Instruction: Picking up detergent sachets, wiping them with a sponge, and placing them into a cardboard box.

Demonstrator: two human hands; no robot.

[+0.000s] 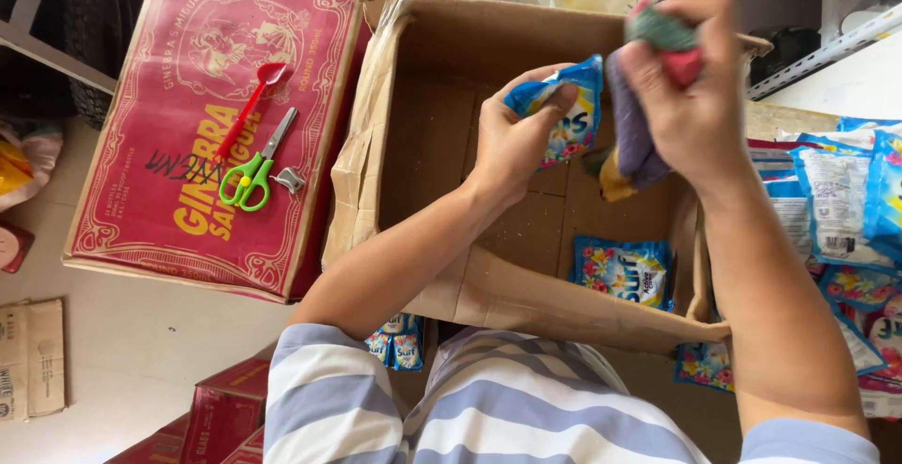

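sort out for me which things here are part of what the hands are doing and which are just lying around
In hand or in use:
- left hand holding a blue sachet
- right hand gripping a bunch of sachets
- open cardboard box
- blue sachet in the box

Lying about:
- red carton
- green scissors
- red scoop
- sachet pile

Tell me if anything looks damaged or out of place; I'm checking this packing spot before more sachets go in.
The open cardboard box looks worn: its left flap is crumpled and sags outward. A few blue sachets lie on the floor outside the box, beside the person's striped shirt. Only one blue sachet lies inside.
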